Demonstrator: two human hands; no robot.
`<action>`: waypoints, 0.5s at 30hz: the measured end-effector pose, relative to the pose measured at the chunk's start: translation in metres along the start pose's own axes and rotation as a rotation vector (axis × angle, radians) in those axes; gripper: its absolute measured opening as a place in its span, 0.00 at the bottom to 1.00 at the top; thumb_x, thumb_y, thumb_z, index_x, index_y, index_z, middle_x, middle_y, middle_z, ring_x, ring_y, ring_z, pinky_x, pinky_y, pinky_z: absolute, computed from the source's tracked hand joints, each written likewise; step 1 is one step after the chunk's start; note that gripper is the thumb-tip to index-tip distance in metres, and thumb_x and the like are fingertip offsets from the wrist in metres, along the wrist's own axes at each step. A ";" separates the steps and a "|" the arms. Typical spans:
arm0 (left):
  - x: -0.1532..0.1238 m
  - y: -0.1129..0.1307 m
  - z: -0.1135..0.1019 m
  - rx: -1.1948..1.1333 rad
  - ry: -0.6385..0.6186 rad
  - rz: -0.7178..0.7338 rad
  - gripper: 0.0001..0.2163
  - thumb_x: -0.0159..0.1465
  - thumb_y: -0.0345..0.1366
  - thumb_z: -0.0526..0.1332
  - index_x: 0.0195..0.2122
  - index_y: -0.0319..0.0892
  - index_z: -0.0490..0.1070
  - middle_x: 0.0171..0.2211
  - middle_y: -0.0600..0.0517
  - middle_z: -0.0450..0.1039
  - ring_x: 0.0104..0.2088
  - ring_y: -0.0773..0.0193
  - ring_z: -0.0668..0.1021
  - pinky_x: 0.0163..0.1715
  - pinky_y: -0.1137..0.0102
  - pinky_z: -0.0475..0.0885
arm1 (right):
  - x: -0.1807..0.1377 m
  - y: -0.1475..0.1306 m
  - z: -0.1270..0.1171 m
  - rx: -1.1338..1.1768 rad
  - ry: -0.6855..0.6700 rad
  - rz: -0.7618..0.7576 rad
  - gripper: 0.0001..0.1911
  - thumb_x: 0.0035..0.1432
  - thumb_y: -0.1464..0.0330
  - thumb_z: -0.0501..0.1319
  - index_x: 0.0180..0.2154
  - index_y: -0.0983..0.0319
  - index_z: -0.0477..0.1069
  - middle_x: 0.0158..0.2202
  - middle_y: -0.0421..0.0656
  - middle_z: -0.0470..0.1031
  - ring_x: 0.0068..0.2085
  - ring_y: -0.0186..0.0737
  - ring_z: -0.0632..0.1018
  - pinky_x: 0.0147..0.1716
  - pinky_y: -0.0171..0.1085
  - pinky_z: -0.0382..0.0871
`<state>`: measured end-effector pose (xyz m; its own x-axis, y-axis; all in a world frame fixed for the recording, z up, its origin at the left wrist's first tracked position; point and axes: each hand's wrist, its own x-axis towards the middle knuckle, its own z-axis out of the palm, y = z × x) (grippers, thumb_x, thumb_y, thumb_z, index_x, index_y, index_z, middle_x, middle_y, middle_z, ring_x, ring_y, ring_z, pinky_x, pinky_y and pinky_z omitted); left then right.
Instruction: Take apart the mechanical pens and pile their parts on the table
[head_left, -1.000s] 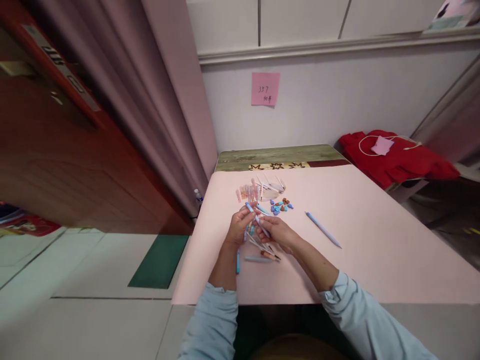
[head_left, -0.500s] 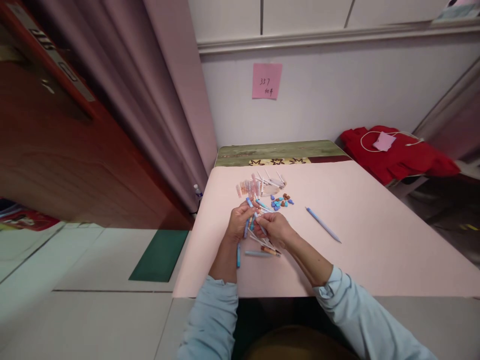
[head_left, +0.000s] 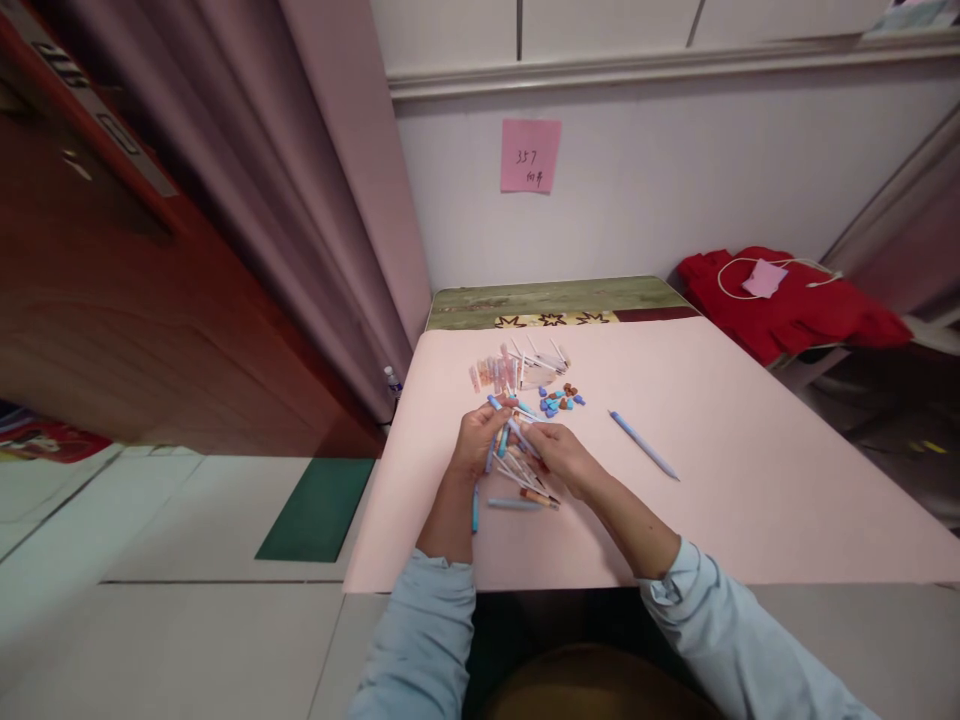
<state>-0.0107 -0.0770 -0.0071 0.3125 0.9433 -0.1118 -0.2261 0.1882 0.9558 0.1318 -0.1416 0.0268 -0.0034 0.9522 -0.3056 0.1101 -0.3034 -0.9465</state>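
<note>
Between my two hands is a slim light blue pen point(head_left: 520, 438), tilted down to the right. My left hand point(head_left: 475, 440) is closed on its upper part, and my right hand point(head_left: 561, 455) pinches its lower end. Under and around my fingers lie loose blue barrels, such as a bright blue one point(head_left: 475, 509), and thin white refills point(head_left: 511, 474). A grey-blue barrel point(head_left: 514, 504) and an orange-brown piece point(head_left: 538, 498) lie nearer me. Just beyond my hands sit small blue and brown caps point(head_left: 559, 402). My fingers hide part of the pile.
A whole blue pen point(head_left: 643, 446) lies to the right on the pink-covered table point(head_left: 720, 520). Clear pinkish pieces point(head_left: 495, 373) and more white refills point(head_left: 540, 360) lie at the back. Red cloth point(head_left: 795, 310) with a white cable rests beyond the right edge. A bottle point(head_left: 393, 381) stands left.
My right hand has shifted slightly to the right, and more of the light blue pen shows between my hands. The whole view has moved a little.
</note>
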 end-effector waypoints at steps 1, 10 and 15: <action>0.000 -0.001 0.000 0.002 -0.008 -0.006 0.22 0.54 0.48 0.68 0.46 0.40 0.77 0.36 0.49 0.79 0.29 0.61 0.78 0.34 0.63 0.73 | -0.002 0.000 -0.001 0.057 -0.028 0.037 0.19 0.57 0.53 0.57 0.31 0.63 0.73 0.17 0.36 0.65 0.19 0.31 0.65 0.20 0.31 0.60; 0.005 -0.003 -0.003 0.234 -0.063 0.218 0.08 0.54 0.40 0.69 0.31 0.42 0.80 0.48 0.45 0.76 0.62 0.49 0.66 0.64 0.56 0.52 | -0.002 0.011 -0.014 -0.346 0.189 -0.032 0.14 0.53 0.58 0.62 0.24 0.61 0.73 0.19 0.38 0.72 0.21 0.31 0.68 0.21 0.30 0.57; 0.005 -0.005 -0.005 0.264 -0.080 0.241 0.07 0.56 0.40 0.68 0.29 0.43 0.80 0.49 0.45 0.76 0.63 0.49 0.64 0.64 0.55 0.51 | -0.011 -0.003 -0.009 -0.611 0.345 -0.046 0.09 0.48 0.61 0.65 0.25 0.59 0.71 0.24 0.37 0.76 0.25 0.33 0.72 0.24 0.32 0.57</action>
<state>-0.0129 -0.0722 -0.0133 0.3525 0.9258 0.1367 -0.0593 -0.1237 0.9905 0.1406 -0.1504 0.0339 0.2828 0.9515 -0.1207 0.6567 -0.2838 -0.6987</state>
